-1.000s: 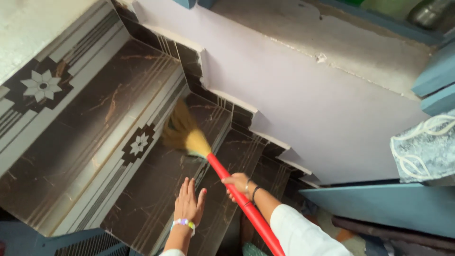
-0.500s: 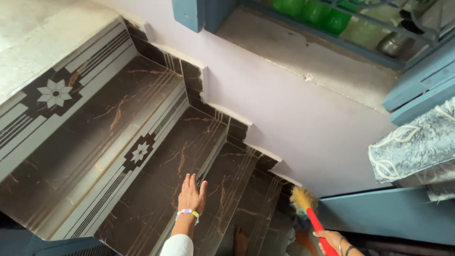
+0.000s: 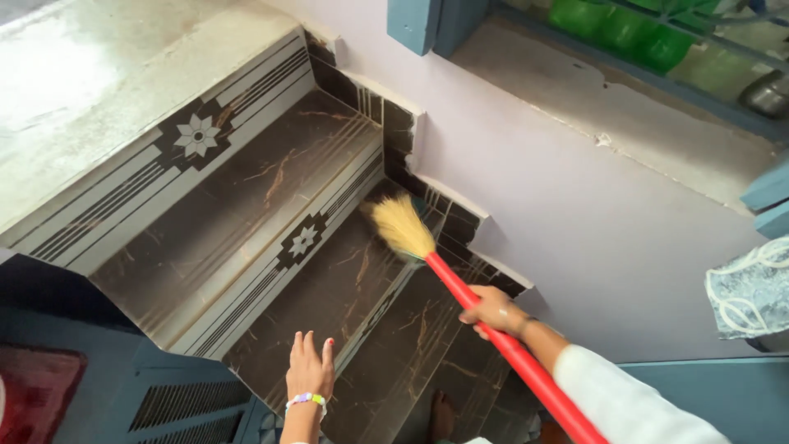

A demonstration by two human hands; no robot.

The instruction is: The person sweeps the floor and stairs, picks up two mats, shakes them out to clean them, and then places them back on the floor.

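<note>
Right hand [image 3: 493, 311] clenched round red plastic handle of straw-bristled broom [image 3: 460, 284], bristles on dark marble-patterned stair tread [image 3: 329, 288]; left hand [image 3: 309, 368] flat, empty, braced on tread; risk: polished surface, palm slip, balance lost

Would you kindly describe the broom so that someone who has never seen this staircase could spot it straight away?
Start at the dark marble stairs beside the lilac wall. On the third tread down, by the wall, lies the broom, its handle running back to the right hand. It alone has a bright red stick tipped with a straw-yellow brush.
</note>
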